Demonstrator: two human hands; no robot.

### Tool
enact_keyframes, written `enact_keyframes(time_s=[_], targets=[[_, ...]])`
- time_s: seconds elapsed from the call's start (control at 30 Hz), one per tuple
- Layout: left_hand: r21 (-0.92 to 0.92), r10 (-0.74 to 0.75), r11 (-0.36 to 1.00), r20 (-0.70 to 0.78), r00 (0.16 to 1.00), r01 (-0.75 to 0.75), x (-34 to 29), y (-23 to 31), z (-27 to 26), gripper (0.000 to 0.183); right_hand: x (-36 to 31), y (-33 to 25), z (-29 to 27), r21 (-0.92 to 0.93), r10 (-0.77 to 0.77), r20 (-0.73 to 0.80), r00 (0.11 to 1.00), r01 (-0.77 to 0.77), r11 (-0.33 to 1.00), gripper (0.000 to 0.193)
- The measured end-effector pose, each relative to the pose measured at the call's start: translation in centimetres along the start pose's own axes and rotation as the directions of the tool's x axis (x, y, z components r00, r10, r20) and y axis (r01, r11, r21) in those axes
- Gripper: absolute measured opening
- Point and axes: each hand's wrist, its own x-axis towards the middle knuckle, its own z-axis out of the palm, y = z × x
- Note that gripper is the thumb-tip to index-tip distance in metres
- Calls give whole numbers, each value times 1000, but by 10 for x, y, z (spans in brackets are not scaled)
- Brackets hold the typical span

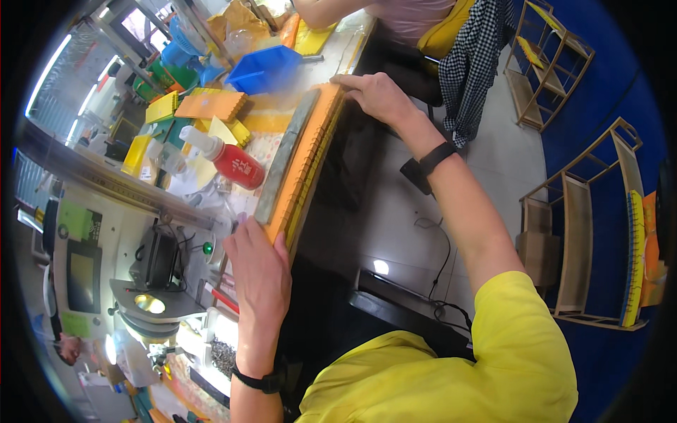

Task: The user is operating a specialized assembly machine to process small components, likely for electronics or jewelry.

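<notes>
Left hand: the left hand (pixel 259 264) is curled over the near end of a long stack of orange strips (pixel 310 158), fingers wrapped on top and thumb along its edge, gripping it.
Right hand: the right hand (pixel 375 95) lies on the far end of the same stack, fingers bent down over its outer edge, holding it.
Orange stack: it runs along the very edge of the tabletop (pixel 271 144), pinned between both hands, with a long grey bar (pixel 285 158) lying flat just beside it on the inner side.
Tabletop: pale, patterned and crowded; a red squeeze bottle (pixel 229 158) with a white nozzle lies on its side near the grey bar, and yellow and orange ridged pieces (pixel 210 106) sit further back.
Far end: a blue plastic bin (pixel 268 68) stands tilted beyond the stack, and another person (pixel 416 17) is at work past it.
Machine: a grey bench machine (pixel 151 299) with a small lit screen stands to the left of the near hand.
Room: light tiled floor (pixel 395 211) under the tabletop edge, a checked cloth (pixel 474 60) hanging over a chair, wooden racks (pixel 578 247) against a blue wall (pixel 599 92).
</notes>
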Motion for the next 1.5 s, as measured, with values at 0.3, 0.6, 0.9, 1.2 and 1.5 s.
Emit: enact_keyframes(time_s=[0.3,0.6,0.9,1.2,1.5], targets=[[-35,-41,998,50,998,43,2,-1,-5,50,1,-4,-3,7,0,43,999,0,1000,50],[-37,-39,998,58,998,41,1,-1,-5,46,-1,0,3,23,15,19,1000,-15,1000,48],[-37,-14,999,9,1000,14,-3,6,-8,57,5,-8,-6,-70,37,64,997,-33,997,46],[-141,-55,988,15,998,57,-4,13,-12,71,-2,-8,-5,-68,86,37,996,-83,994,35],[-140,-94,986,-11,996,91,-2,13,-12,69,6,-10,-6,-55,-27,76,997,31,998,35]])
